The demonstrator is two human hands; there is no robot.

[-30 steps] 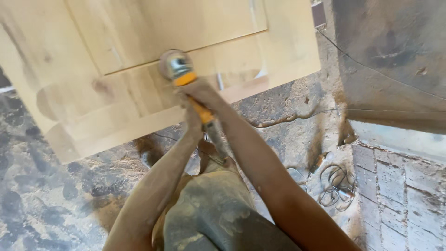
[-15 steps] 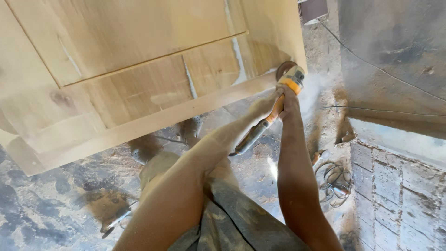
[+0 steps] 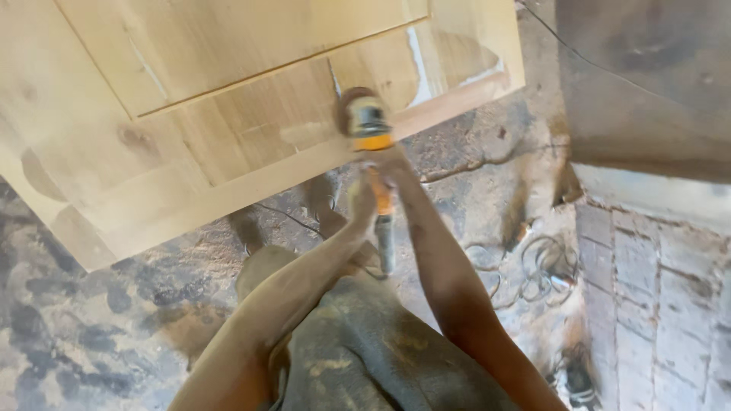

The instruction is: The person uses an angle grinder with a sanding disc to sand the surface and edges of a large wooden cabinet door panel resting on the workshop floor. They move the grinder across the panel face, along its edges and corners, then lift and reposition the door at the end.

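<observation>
Both hands, left hand (image 3: pixel 364 199) and right hand (image 3: pixel 392 164), clamp fingers on a heavy-looking, rigid angle grinder (image 3: pixel 371 137) against a wooden door panel (image 3: pixel 228 114).

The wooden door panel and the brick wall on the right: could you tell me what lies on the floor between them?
In the head view, dusty floor with a coil of cable lies between the wooden door panel and the brick wall.
</observation>
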